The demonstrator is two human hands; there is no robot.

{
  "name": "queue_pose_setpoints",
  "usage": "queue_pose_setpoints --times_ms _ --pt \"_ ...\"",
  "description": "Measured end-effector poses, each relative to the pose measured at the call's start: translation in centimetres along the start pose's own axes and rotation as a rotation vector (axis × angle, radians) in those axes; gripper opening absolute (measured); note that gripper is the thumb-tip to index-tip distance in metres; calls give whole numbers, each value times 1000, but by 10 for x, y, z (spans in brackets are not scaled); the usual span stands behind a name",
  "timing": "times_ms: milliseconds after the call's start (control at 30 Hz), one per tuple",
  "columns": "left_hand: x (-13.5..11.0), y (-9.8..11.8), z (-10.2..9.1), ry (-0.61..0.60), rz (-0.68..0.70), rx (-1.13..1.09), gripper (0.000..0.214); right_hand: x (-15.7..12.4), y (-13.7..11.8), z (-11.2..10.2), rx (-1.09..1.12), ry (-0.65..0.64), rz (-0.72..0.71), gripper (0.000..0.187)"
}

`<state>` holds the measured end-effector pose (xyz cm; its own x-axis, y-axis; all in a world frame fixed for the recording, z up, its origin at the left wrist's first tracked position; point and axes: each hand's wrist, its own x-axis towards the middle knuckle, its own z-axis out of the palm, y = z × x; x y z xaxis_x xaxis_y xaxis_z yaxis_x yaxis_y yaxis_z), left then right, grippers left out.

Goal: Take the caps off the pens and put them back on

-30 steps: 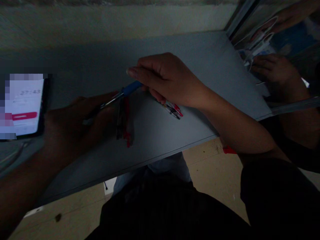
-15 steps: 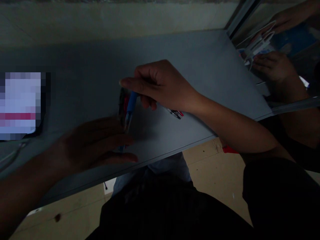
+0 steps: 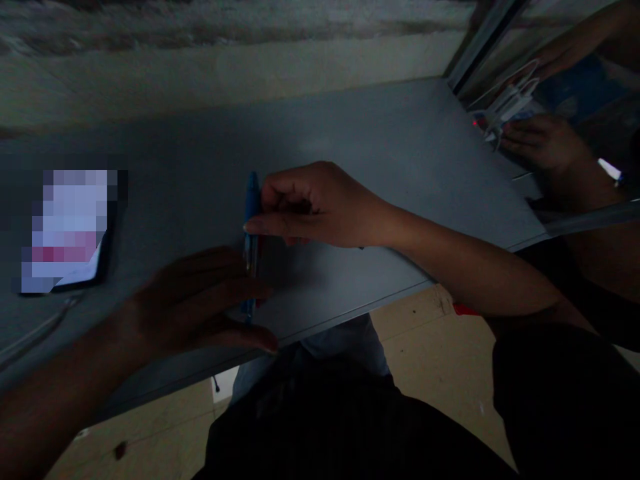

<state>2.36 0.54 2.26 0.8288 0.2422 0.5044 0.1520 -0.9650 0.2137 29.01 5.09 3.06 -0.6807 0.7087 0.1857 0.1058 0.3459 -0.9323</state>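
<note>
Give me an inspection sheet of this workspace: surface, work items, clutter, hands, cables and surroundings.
Surface: grey tabletop, dimly lit.
Work items: blue pen, its lower end toward the near edge; a red item, mostly hidden, lies close beside it.
Clutter: a device with a lit screen, pixelated, at the left.
Hands: right hand has its thumb across the blue pen, grip firmness unclear; left hand is spread around the pen's lower end, contact unclear.
Cables: a pale cable below the device; white cords by a co-worker's hands.
Surroundings: stained wall behind, tiled floor below.
</note>
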Motion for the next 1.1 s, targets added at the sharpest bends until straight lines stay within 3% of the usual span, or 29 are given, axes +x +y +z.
queue_pose_setpoints --times_ms 200,433,533,633,867,1100 --pt "-5 -1 2 -4 18 24 35 -4 -4 -1 -54 -38 -28 35" --pt "-7 6 13 61 -51 3 32 -8 -6 -2 -158 -61 2 59" --pt "-1 10 14 63 -41 31 45 -9 -7 0 -87 -102 110 63" --pt "2 12 18 63 -40 21 42 -10 -7 1 24 -136 177 60" --pt "-6 11 32 -12 -72 -18 22 -10 -4 3 137 -140 221 58" --pt "-3 13 32 6 -74 -34 26 -10 2 2 164 -121 262 57"
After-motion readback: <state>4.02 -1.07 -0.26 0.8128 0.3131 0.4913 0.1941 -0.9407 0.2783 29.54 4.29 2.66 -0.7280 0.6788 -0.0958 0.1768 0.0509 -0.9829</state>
